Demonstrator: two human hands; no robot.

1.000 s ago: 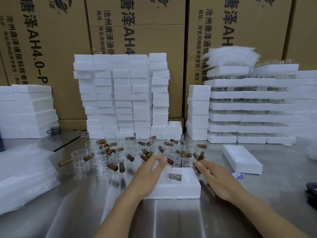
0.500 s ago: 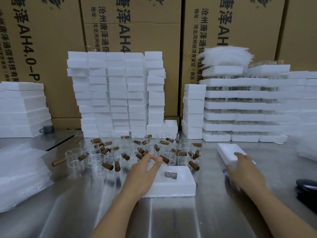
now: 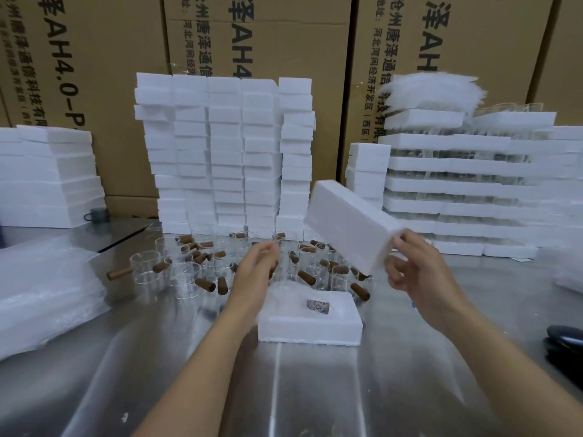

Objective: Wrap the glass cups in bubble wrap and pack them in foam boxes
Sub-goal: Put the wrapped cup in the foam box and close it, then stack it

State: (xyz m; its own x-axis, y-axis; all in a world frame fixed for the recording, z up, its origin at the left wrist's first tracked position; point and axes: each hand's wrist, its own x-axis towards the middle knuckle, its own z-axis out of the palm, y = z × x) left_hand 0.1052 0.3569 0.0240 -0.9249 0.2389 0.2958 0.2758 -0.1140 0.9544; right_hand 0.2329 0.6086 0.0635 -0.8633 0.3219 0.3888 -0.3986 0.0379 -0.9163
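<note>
A white foam box half [image 3: 310,320] lies on the steel table [image 3: 284,389] in front of me, with a wrapped cup's dark end showing in its hollow. My right hand [image 3: 419,275] grips a second foam piece [image 3: 350,225] by its near end and holds it tilted in the air above the box. My left hand [image 3: 257,266] hovers with relaxed fingers just beyond the box's far left corner, holding nothing. Behind the hands stand several clear glass cups with brown wooden handles [image 3: 189,272].
A pile of bubble wrap [image 3: 44,291] lies at the left. Tall stacks of foam pieces [image 3: 220,152] rise at the back, more at the left [image 3: 47,178] and right [image 3: 467,184]. Cardboard cartons stand behind them. A dark object [image 3: 564,339] sits at the right edge.
My right hand reached right to the foam piece lying on the table, took hold of it and lifted it up toward the middle. My left hand rose off the box.
</note>
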